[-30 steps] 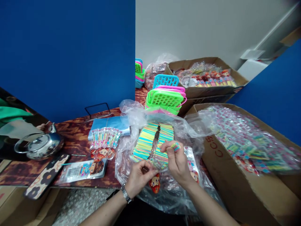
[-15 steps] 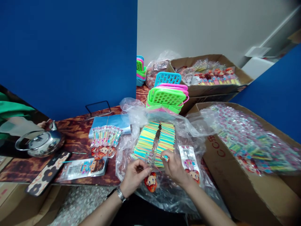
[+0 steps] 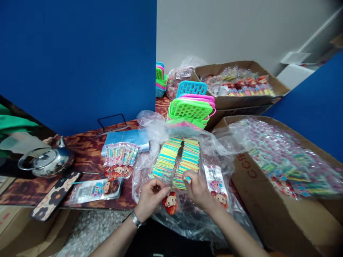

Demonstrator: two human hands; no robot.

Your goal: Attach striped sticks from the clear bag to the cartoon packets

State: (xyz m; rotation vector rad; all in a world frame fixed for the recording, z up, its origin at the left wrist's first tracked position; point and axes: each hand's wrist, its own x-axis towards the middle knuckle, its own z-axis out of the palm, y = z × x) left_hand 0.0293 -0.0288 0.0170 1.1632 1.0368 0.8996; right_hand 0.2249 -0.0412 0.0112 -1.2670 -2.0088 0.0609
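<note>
My left hand (image 3: pixel 150 198), with a metal watch at the wrist, pinches the upper part of a small clear packet. The packet's red-haired cartoon figure (image 3: pixel 170 204) hangs below the fingers. My right hand (image 3: pixel 198 192) is closed around a few thin coloured sticks (image 3: pixel 188 179), whose blue and yellow ends show at the fist; its fingertips are close to the packet. Just beyond both hands, two rows of yellow, blue and orange sticks (image 3: pixel 167 157) lie on a crumpled clear plastic bag (image 3: pixel 219 146). A silver packet (image 3: pixel 214 178) with a similar figure lies right of my right hand.
Filled packets (image 3: pixel 120 159) fan out on a blue sheet (image 3: pixel 128 136) at left. Nearby are a flower-patterned case (image 3: pixel 55 196), another silver packet (image 3: pixel 93 191) and a kettle (image 3: pixel 50 162). Stacked baskets (image 3: pixel 190 109) stand behind. Cardboard boxes (image 3: pixel 257 192) flank the right. A person's green sleeve (image 3: pixel 16 123) shows left.
My left hand and the packet have shifted slightly left, and the cartoon figure has tilted a little. My right hand stays almost in place, still holding the sticks.
</note>
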